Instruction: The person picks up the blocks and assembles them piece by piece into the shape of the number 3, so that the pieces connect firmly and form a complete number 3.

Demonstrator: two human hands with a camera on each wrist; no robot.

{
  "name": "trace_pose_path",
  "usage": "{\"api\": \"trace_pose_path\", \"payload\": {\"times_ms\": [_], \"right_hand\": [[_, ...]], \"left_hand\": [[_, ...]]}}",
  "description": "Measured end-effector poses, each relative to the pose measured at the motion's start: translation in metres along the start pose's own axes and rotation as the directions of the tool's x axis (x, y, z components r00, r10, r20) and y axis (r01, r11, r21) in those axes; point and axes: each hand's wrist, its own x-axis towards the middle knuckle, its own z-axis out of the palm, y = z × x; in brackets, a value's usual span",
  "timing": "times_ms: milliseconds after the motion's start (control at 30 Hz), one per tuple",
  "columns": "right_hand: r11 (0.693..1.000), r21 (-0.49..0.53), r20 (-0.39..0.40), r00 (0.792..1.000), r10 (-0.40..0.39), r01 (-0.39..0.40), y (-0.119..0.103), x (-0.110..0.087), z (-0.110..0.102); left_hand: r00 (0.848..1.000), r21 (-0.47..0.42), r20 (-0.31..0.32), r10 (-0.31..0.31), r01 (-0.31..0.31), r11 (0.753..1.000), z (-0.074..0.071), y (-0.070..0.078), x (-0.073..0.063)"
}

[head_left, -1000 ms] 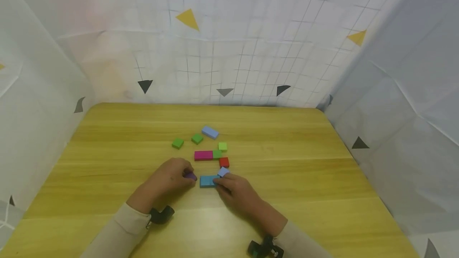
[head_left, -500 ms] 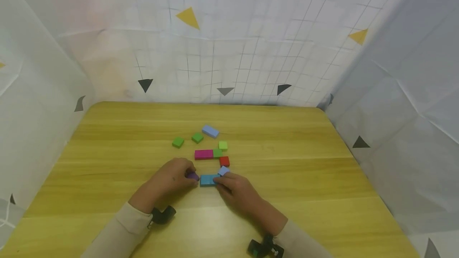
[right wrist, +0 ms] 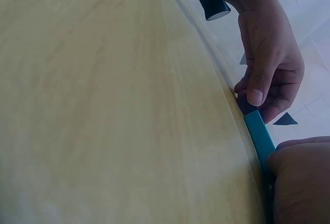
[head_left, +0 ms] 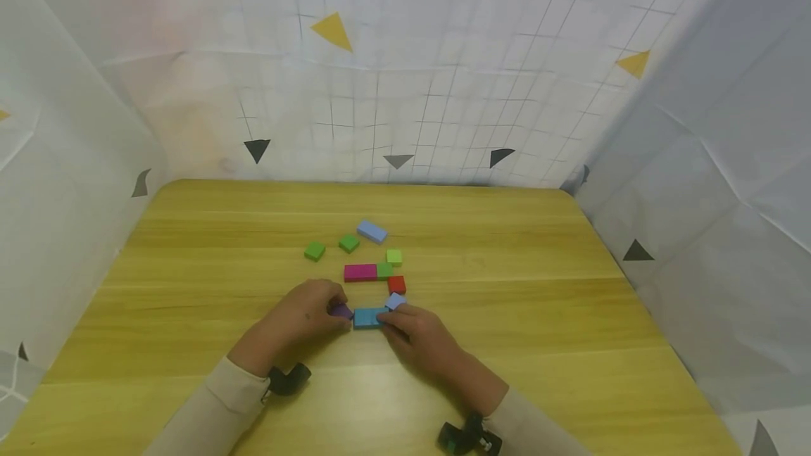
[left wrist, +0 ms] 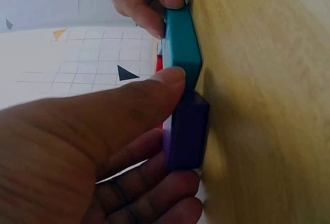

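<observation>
My left hand grips a purple block, its fingers curled about the outer end. In the left wrist view the purple block stands end to end with a blue rectangular block, and the left thumb lies by the joint. Whether the two ends fully touch I cannot tell. My right hand pinches the right end of the blue block. A small periwinkle block sits at the right fingertips, partly hidden. Just behind it lies a red block.
Behind the hands a magenta block adjoins a green block, with a lime block close by. Two more green blocks and a long periwinkle block lie farther back on the wooden table.
My left hand has moved slightly right with the purple block, narrowing the gap to the blue block. My right hand stays in place on the blue block.
</observation>
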Motion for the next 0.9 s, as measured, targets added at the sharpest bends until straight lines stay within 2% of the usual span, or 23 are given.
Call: {"api": "trace_pose_path", "payload": {"times_ms": [267, 700, 900], "right_hand": [[1.0, -0.012, 0.002, 1.0, 0.002, -0.002, 0.0015, -0.0009, 0.0008], [1.0, -0.007, 0.016, 1.0, 0.017, -0.017, 0.0007, -0.0002, 0.0005], [1.0, -0.006, 0.023, 0.999, 0.025, -0.025, 0.0, -0.0003, -0.0001]], "left_hand": [[1.0, 0.006, 0.014, -0.01, 0.01, 1.0, -0.0015, 0.0015, -0.0011], [1.0, 0.027, 0.016, 0.012, -0.013, 1.0, -0.0012, -0.0004, -0.0016], [0.999, 0.03, 0.037, 0.015, -0.016, 0.999, -0.0011, -0.0007, -0.0008]]}}
